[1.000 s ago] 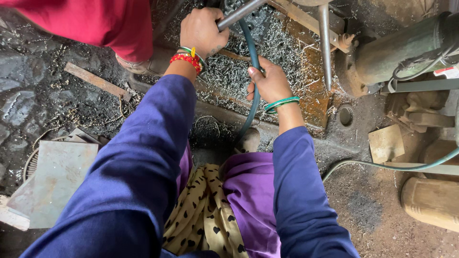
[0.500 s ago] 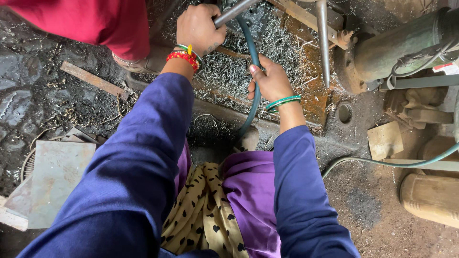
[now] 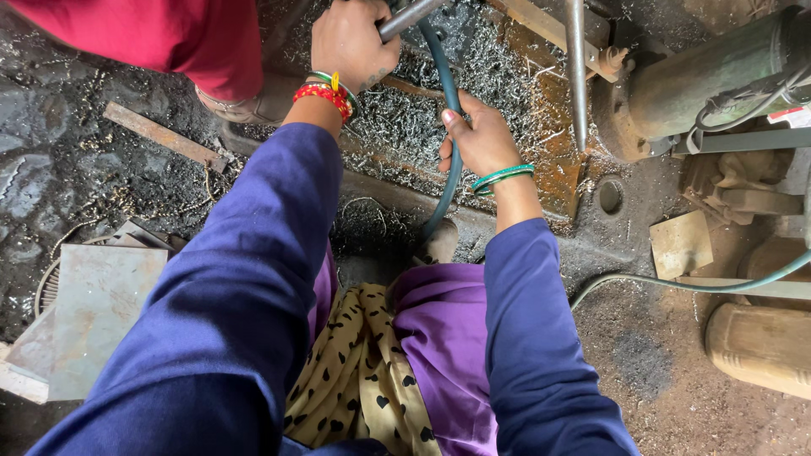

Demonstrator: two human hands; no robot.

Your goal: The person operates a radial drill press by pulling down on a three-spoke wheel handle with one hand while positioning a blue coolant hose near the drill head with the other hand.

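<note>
Teal-green hose (image 3: 450, 127), running down over a floor thick with metal shavings (image 3: 405, 127), gripped mid-length by right hand (image 3: 477, 135), fingers curled closed around it. Left hand (image 3: 351, 38), just above and left, fisted shut on grey metal rod (image 3: 410, 17); red-trousered leg (image 3: 169, 34) of another person close by, grimy motor (image 3: 701, 76) to the right. Apparently steadying both pieces at the machine; calling next for firm, unshifted grips.

metal plate (image 3: 101, 295) left; motor (image 3: 710, 76) right, shavings (image 3: 405, 127) between
</note>
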